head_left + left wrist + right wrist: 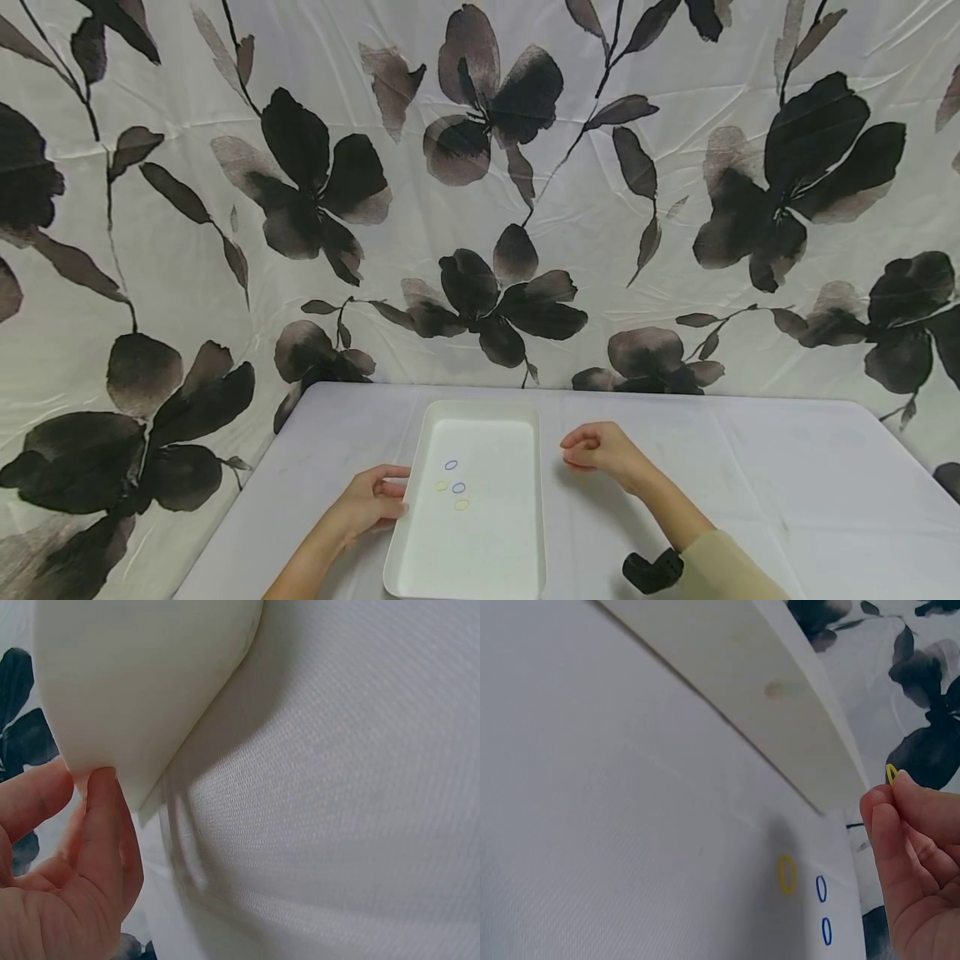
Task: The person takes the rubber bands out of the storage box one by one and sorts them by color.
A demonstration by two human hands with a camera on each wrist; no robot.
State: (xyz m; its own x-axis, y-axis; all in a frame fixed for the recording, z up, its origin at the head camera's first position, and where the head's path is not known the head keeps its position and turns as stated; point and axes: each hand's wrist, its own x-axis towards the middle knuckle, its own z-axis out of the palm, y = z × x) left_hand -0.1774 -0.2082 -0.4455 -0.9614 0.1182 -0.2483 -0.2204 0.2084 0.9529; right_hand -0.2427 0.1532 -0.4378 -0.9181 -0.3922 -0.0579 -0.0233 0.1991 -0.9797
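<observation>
A white rectangular tray (480,554) lies on the table. Inside it are thin loops: two blue rings (451,465) and two yellow rings (461,505). My left hand (367,502) is at the tray's left side; in the left wrist view its thumb and fingers pinch the tray's edge (131,712). To the right of the tray, my right hand (606,452) is raised over the table. Between its thumb and fingertip it pinches a small yellow ring (891,773). On the cloth beside the tray lie another yellow ring (787,874) and two blue rings (822,889), not visible in the head view.
A white cloth (750,483) covers the table. Behind it hangs a white curtain (630,75) with dark flowers. A black device (652,572) is at the right wrist. The tray's side wall (735,682) stands up from the cloth.
</observation>
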